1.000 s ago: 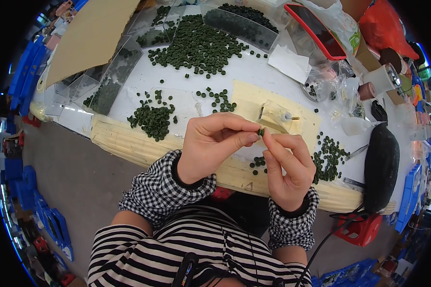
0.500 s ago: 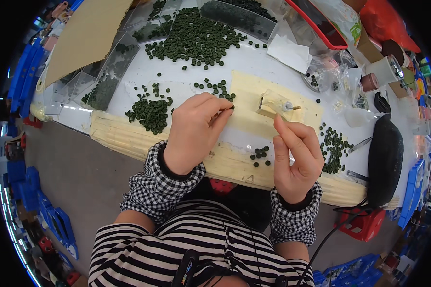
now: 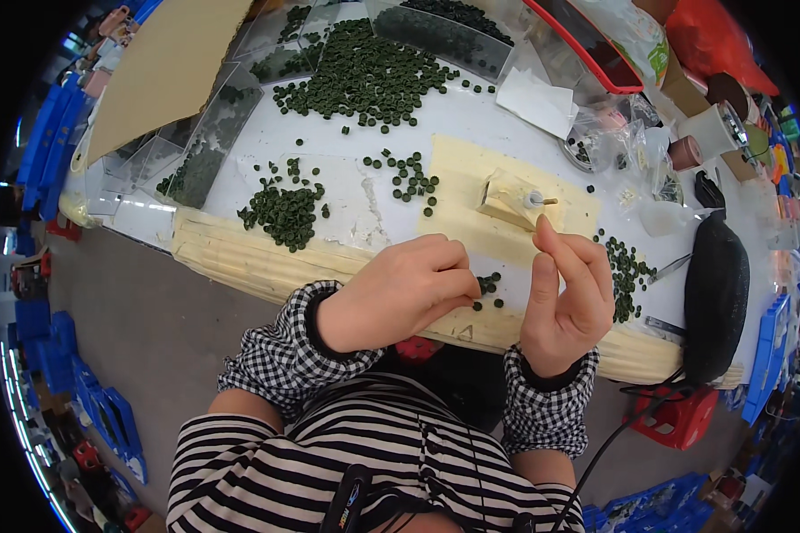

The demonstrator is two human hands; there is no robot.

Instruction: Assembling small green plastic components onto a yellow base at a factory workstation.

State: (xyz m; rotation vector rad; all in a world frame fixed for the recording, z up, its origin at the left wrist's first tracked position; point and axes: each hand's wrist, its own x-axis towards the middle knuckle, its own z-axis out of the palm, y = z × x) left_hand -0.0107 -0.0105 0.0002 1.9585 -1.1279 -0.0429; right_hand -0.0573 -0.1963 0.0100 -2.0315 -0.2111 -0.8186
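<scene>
Bodyside of yellowish block (image 3: pixel 504 200), head view: left hand (image 3: pixel 396 295) at small disc cluster (image 3: pixel 489 284), fingertips bunched, partly hidden; can't tell if gripping. Right hand (image 3: pixel 564 306) closer to block, thumb and forefinger narrowly apart. Green disc piles: medium (image 3: pixel 282 216) left of block, big (image 3: pixel 360 75) beyond-left, scattered (image 3: pixel 628 281) right.

Green discs (image 3: pixel 489 284) cluster on a white surface (image 3: pixel 462 115) between a person's left hand (image 3: pixel 398 295) and right hand (image 3: pixel 564 309), the latter near a cream block (image 3: pixel 505 199).
</scene>
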